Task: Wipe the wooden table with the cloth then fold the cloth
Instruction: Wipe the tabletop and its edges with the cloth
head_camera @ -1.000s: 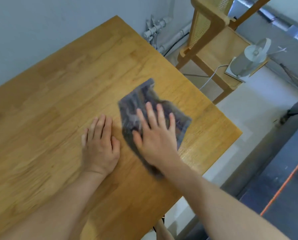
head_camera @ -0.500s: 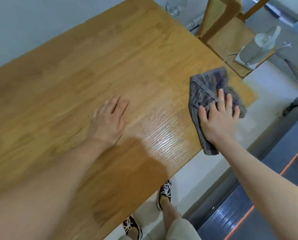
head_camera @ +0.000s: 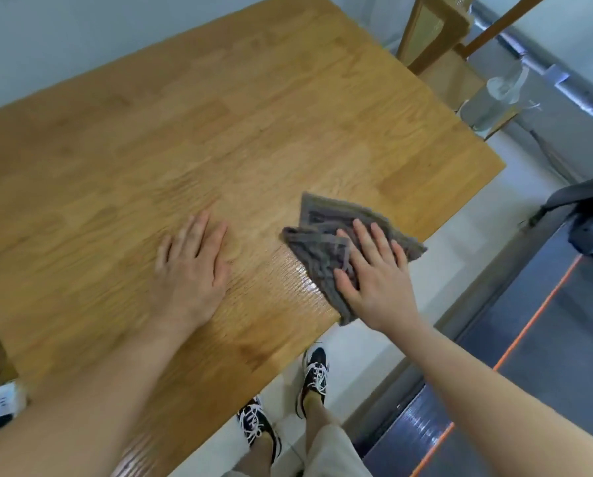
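Observation:
A crumpled grey cloth (head_camera: 326, 235) lies at the near right edge of the wooden table (head_camera: 219, 132), part of it hanging over the edge. My right hand (head_camera: 374, 273) presses flat on the cloth with fingers spread. My left hand (head_camera: 191, 266) rests flat on the bare wood to the left of the cloth, holding nothing. A wet, shiny streak (head_camera: 288, 280) shows on the wood between the two hands.
A wooden chair (head_camera: 436, 32) stands past the table's far right corner, with a small white fan (head_camera: 494, 98) on a low wooden surface beside it. My feet in dark sneakers (head_camera: 314, 376) stand on the pale floor below the table edge. Dark flooring with an orange line (head_camera: 529, 325) lies to the right.
My right hand slid the cloth from the table's middle out to the right corner, then back left along the near edge. My left hand stayed flat on the wood.

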{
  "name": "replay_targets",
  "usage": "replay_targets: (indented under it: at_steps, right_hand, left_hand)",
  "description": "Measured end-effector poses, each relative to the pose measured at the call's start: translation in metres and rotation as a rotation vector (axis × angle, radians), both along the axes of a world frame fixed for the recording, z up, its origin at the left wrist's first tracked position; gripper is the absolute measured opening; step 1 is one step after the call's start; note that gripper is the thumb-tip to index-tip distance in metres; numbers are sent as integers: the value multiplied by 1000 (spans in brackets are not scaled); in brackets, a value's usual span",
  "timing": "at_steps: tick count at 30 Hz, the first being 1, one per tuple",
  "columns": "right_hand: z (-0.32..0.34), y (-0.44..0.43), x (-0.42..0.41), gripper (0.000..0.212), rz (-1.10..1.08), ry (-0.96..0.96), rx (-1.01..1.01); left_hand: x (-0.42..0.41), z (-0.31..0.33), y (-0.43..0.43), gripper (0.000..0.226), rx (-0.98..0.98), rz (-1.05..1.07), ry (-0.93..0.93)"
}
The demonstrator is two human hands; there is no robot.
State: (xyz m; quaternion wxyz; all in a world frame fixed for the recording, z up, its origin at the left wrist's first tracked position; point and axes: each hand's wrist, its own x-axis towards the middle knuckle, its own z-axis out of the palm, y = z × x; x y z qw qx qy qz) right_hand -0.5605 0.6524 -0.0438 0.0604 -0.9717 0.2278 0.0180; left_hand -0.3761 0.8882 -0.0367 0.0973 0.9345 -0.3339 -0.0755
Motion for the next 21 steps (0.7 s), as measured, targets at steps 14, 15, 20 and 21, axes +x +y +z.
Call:
replay_targets:
  at_steps: [14, 15, 20, 21]
  right_hand:
    - [-5, 107, -2, 55, 89, -92, 53]
    - [-6, 86, -8, 55, 162, -100, 43]
    - [-9, -37, -4, 58, -128, -103, 22]
    - [-8, -41, 1, 58, -186, -108, 45]
  left_hand:
    - [-2, 5, -5, 56, -9, 32, -56]
    - [-3, 4, -5, 56, -12, 28, -55]
    - [0, 3, -2, 56, -26, 42, -39]
    - [0, 3, -3, 56, -33, 39, -37]
